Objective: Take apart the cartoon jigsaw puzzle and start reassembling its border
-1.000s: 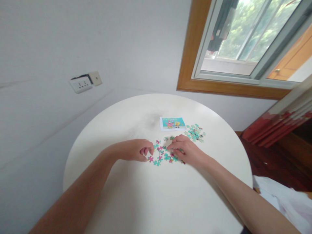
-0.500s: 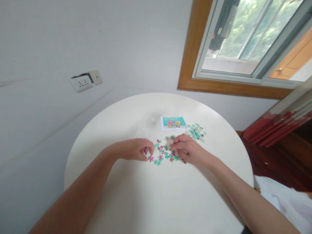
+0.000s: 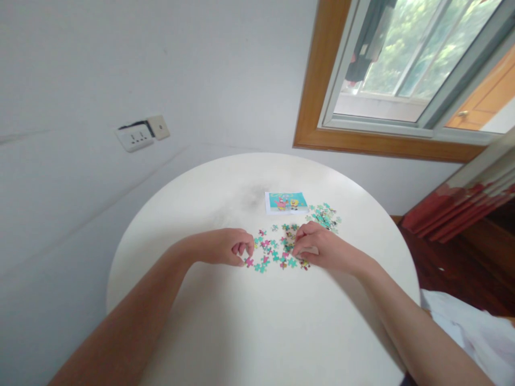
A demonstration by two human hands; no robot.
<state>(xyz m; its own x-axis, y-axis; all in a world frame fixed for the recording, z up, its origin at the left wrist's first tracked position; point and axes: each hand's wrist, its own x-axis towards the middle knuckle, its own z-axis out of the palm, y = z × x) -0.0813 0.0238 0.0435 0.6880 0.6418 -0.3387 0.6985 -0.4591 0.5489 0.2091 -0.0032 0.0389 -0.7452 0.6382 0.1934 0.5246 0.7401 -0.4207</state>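
Small jigsaw puzzle pieces [image 3: 274,255], pink, teal and dark, lie loosely spread on the white round table [image 3: 225,316] between my hands. My left hand [image 3: 229,246] rests at their left side. Its fingers are curled, with a gap between thumb and forefinger, and the thumb tip is beside a pink puzzle piece [image 3: 249,262]. Over the right side of the spread is my right hand [image 3: 317,246], thumb and forefinger tips drawn together among the pieces. Whatever lies between those fingertips is too small to make out.
Behind the pieces lies a picture card [image 3: 286,202] with a pink and a yellow cartoon figure on teal. A heap of mostly teal pieces [image 3: 324,215] sits beyond my right hand. A wall and a wood-framed window [image 3: 386,142] border the table's far side.
My right hand has shifted a little to the right, uncovering puzzle pieces in the middle of the spread. My left hand stays in place.
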